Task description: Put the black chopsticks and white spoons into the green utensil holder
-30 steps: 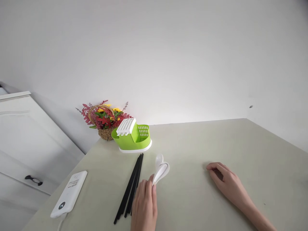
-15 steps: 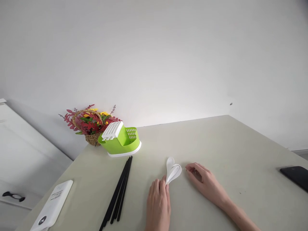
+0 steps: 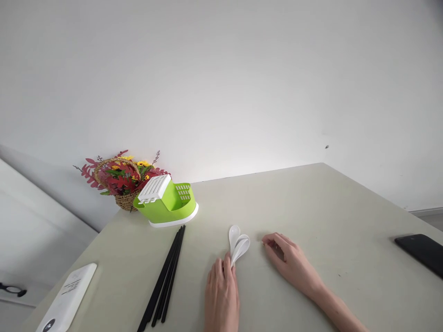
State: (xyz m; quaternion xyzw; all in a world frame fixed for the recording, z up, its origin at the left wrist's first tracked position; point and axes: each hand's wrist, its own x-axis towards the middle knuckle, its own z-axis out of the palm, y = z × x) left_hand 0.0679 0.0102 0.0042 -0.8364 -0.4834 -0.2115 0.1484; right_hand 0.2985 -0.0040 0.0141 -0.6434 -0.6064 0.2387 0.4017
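Note:
Three white soup spoons (image 3: 234,235) lie bunched together, bowls facing away from me and fanned slightly apart. My left hand (image 3: 221,286) is closed around their handles, which it mostly hides, and rests low over the table. To the right, my right hand (image 3: 289,256) rests on the tabletop with fingers curled and thumb tip near the index fingertip. Nothing shows in it, and a small gap separates it from the spoon bowls. Left of my left hand lie several black chopsticks (image 3: 168,272) in a loose bundle.
A green caddy (image 3: 161,212) with a white slatted top stands at the back left. Behind it sits a wicker basket (image 3: 125,202) of artificial flowers. A white flat device (image 3: 69,295) lies at the left edge, a black phone (image 3: 420,251) at the right. A wall backs the table.
The view has shifted, so everything sits a little further left. The spoons have moved slightly left with my left hand. My right hand keeps its curled pose.

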